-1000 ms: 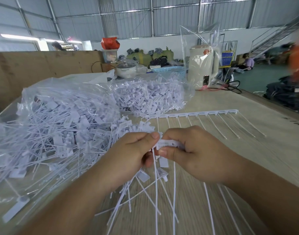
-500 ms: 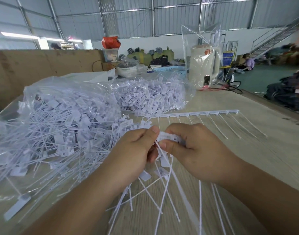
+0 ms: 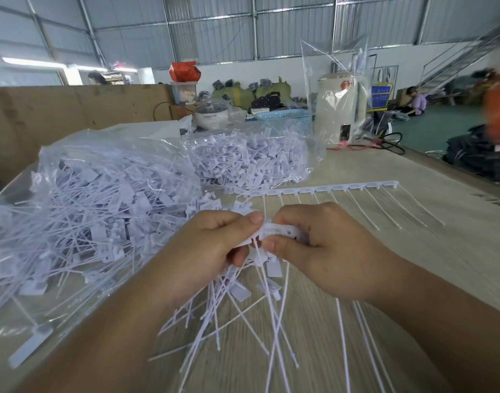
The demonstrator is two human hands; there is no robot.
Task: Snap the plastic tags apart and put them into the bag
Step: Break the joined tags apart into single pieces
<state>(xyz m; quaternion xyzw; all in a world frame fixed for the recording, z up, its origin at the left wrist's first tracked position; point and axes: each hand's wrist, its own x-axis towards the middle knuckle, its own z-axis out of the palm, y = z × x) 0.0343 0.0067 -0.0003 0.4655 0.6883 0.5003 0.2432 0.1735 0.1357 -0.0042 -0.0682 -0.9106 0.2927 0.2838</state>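
A white strip of joined plastic tags is held at the centre, above the wooden table. My right hand pinches its right part between thumb and fingers. My left hand pinches the strip's left end and grips a bundle of separated tags whose thin tails hang down. A large clear bag full of loose tags lies open at the left. Another whole tag strip lies flat behind my hands.
A second clear bag of tags lies behind the first. A cream kettle inside an upright clear bag stands at the back right, next to a black cable. A cardboard wall runs along the left. The table edge runs along the right.
The tag strip between my hands has bent and turned at my left thumb, and the hanging tails have swung and fanned out below my left hand.
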